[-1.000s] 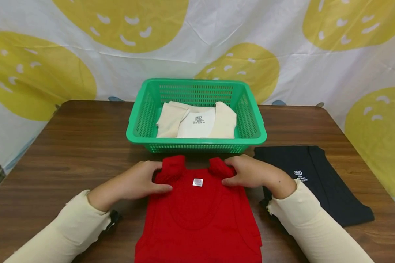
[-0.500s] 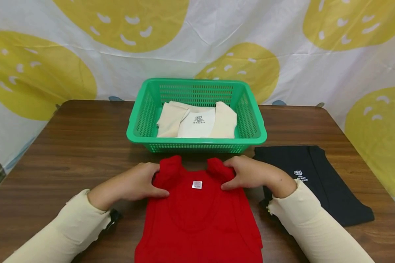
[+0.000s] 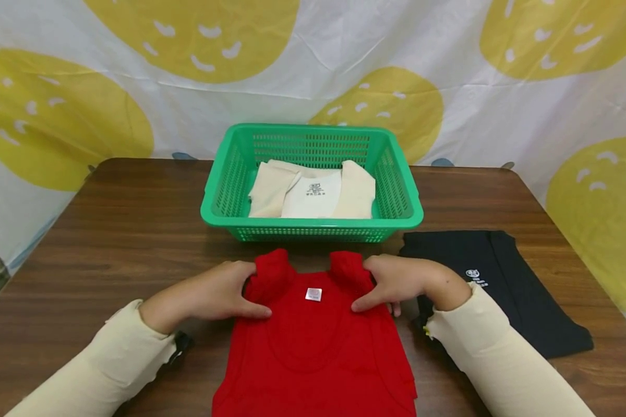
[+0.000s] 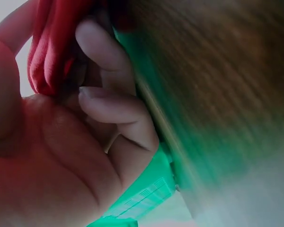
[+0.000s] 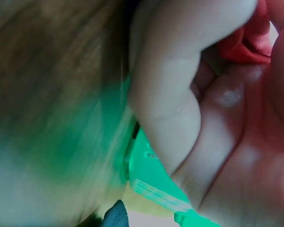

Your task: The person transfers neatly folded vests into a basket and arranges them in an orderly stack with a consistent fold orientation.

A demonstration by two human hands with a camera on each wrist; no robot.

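Note:
A red tank top (image 3: 313, 347) lies spread on the table, its neckline and small white label toward the basket. My left hand (image 3: 221, 291) grips its left shoulder edge, thumb on top and fingers beneath. In the left wrist view, the bunched red fabric (image 4: 49, 56) sits between thumb and curled fingers. At the opposite shoulder, my right hand (image 3: 401, 282) pinches the cloth with the thumb lying over it. A fold of red fabric (image 5: 248, 42) shows inside the curled fingers in the right wrist view. The lower end of the top runs out of the head view.
A green plastic basket (image 3: 313, 223) stands just beyond the top, holding a folded cream garment (image 3: 273, 191). Folded black clothing (image 3: 521, 289) with a white print lies to the right, partly behind the right forearm. The brown table (image 3: 120, 231) ends at a patterned cloth backdrop (image 3: 188, 116).
The right hand has shifted slightly toward the body, and some of its fingertips now show beside the cloth. The shoulder folds have moved a little; the left hand is almost still.

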